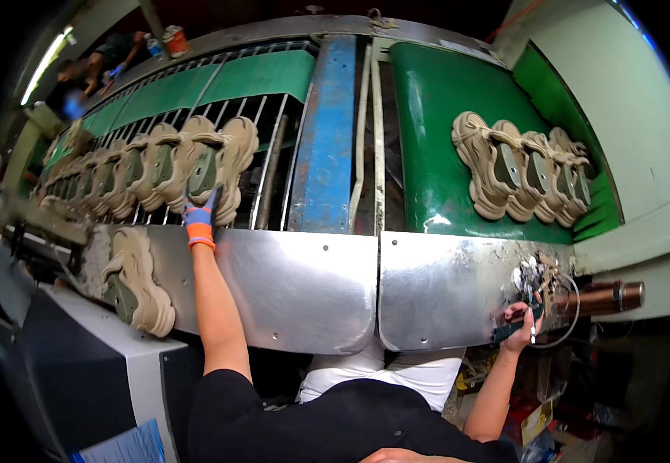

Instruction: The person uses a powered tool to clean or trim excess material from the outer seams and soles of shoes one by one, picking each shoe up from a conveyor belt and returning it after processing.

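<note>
My left hand (198, 220), in a blue and orange glove, reaches up and touches the sole of the nearest beige shoe (223, 166) in a long row on the wire-rack conveyor (273, 147). Whether it grips the shoe is not clear. One more beige shoe (136, 282) lies sole-up on the steel plate (296, 285) lower left. My bare right hand (522, 316) is closed on a small dark-handled tool (514, 328) at the plate's right end, beside a messy patch of residue (532, 274).
A second group of beige shoes (524, 170) lies on the green belt (435, 139) at right. A blue beam (326, 131) divides the two lanes. A brown roller end (605, 297) sticks out at right. Another person (80, 77) works at the far left end.
</note>
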